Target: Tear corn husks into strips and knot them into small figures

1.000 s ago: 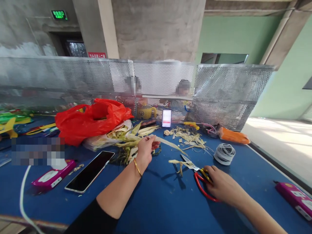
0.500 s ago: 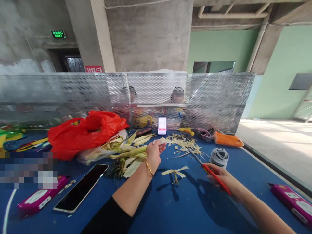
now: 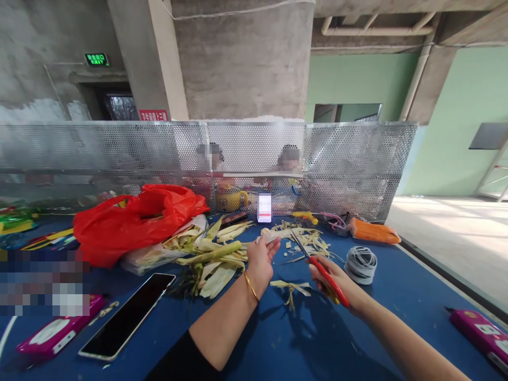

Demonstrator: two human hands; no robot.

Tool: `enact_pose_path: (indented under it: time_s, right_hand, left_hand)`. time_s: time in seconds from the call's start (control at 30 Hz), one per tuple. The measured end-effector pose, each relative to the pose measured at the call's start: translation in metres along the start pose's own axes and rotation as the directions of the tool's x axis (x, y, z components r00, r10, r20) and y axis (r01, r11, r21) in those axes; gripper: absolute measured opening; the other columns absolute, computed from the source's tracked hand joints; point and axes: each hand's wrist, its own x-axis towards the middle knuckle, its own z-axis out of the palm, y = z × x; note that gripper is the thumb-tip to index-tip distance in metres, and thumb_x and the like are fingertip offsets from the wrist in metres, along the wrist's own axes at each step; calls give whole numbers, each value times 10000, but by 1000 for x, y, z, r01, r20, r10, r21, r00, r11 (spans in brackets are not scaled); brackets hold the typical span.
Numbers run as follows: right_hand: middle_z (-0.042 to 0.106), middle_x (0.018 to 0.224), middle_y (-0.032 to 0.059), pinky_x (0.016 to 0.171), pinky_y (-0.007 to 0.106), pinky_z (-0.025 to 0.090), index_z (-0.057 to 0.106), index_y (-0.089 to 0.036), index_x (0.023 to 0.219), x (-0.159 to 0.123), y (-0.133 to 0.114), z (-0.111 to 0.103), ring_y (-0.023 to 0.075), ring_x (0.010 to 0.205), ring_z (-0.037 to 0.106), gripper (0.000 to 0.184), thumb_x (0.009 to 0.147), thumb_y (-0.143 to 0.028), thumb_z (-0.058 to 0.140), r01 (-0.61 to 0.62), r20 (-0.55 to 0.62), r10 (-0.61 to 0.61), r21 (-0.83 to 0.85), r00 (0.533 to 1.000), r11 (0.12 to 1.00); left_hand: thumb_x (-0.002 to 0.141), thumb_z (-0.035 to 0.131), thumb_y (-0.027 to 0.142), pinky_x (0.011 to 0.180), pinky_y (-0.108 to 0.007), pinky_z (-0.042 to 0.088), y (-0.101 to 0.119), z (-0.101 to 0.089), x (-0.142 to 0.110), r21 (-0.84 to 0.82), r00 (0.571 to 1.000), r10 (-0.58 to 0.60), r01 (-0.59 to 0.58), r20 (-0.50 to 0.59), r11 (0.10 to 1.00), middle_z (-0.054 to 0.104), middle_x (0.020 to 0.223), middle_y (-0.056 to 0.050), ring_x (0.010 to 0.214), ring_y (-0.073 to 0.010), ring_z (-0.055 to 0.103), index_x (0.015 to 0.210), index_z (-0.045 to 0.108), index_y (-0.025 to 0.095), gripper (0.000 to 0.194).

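Head view: the left hand (image 3: pixel 262 260) is part open, just beyond the tied husk piece (image 3: pixel 291 289) and slightly to its left; that piece is the reference point. Thumb and fingertips appear to pinch a pale strip (image 3: pixel 273 236); the remaining fingers extend loosely. The strip is beyond the tied husk piece, its free end directed rightward.

Judged by appearance, the pale strip is very light, thin and pliable, with little tendency to slip, but liable to split along its length. Hold it flat near one end, using light pressure.

The right hand (image 3: pixel 343 280) is closed around the handles of the scissors (image 3: pixel 330 281), to the right of the tied husk piece. The blade tips point away from the wearer, near the strip's free end; contact, and whether the blades are parted, cannot be determined. The scissors should be rigid; hold by the handles only.

The tied husk piece rests on the blue bench (image 3: pixel 416 291). Its narrow arms look fragile; take it at the knot.

Relative to the tied husk piece: shavings (image 3: pixel 317 244) beyond and to the right; coil of grey cord (image 3: pixel 361 265) farther right; heap of husks (image 3: pixel 217 278) to the left; lit phone (image 3: pixel 264 207) upright, well beyond; dark phone (image 3: pixel 129 316) well to the left.
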Motion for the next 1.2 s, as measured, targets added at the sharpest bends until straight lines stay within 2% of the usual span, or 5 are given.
enact_pose_path:
  time_s: [0.53, 0.77, 1.0, 1.1, 1.2]
  right_hand:
    - [523, 609, -28, 399, 229, 369, 568, -188, 909, 28, 16, 5, 100, 405, 470, 555, 811, -699, 378, 11, -209, -82, -322, 975, 947]
    - [708, 857, 172, 678, 374, 462, 640, -140, 979, 9, 14, -13, 343, 863, 667, 318, 806, -394, 558, -204, -306, -78, -784, 949, 586]
    - [700, 869, 229, 713, 389, 459, 666, -124, 734, -11, -4, -9, 367, 897, 666, 123, 788, -217, 607, -164, -223, -122, -914, 967, 370]
    - [716, 928, 108, 727, 321, 465, 669, -212, 820, -12, -24, 10, 253, 911, 660, 299, 915, -397, 455, 6, -95, -186, -877, 978, 481]
    - [698, 767, 47, 572, 264, 472, 623, -193, 831, -8, -31, 42, 191, 699, 655, 418, 865, -575, 455, 166, 162, -127, -260, 979, 951]
  left_hand:
    - [885, 511, 120, 595, -233, 559, -11, -1, 0, 71, 999, -32, 31, 10, 997, 694, 749, -89, 633, -155, 699, 815, 517, 141, 74]
    - [807, 620, 188, 475, -177, 479, 15, -9, -14, 254, 992, 64, -88, 105, 963, 679, 711, -26, 583, -124, 671, 816, 564, 157, 65]
    - [665, 725, 240, 421, -172, 389, 40, -38, -43, 458, 941, 117, -260, 316, 850, 620, 566, 20, 472, -110, 579, 705, 606, 162, 148]
    - [703, 683, 273, 458, -177, 399, 40, -47, -50, 542, 875, 172, -422, 452, 726, 605, 589, 22, 513, -105, 553, 702, 625, 169, 118]
    - [715, 668, 263, 489, -186, 399, 37, -52, -51, 563, 823, 212, -525, 527, 638, 595, 595, 24, 524, -102, 526, 678, 636, 175, 100]
